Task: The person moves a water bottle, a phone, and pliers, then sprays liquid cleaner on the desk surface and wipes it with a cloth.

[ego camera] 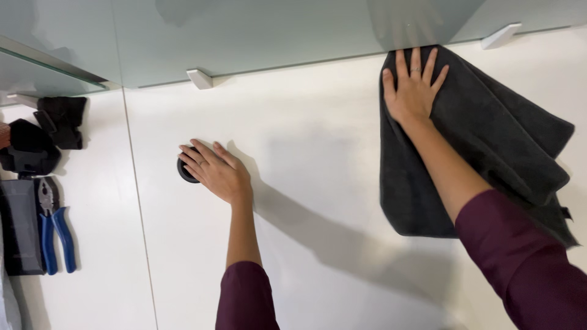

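My right hand (413, 88) lies flat, fingers spread, on a dark grey cloth (489, 153) spread over the white desk top (318, 146) at the far right, up against the frosted glass panel (257, 30). My left hand (215, 171) rests flat on the desk, its fingers over a round black cable grommet (185, 172) set in the surface. Both arms wear maroon sleeves.
Blue-handled pliers (54, 223) lie at the left edge beside a black pouch (19, 226) and other black items (43, 137). White brackets (200, 78) hold the glass panel at the desk's far edge. A seam runs down the desk on the left.
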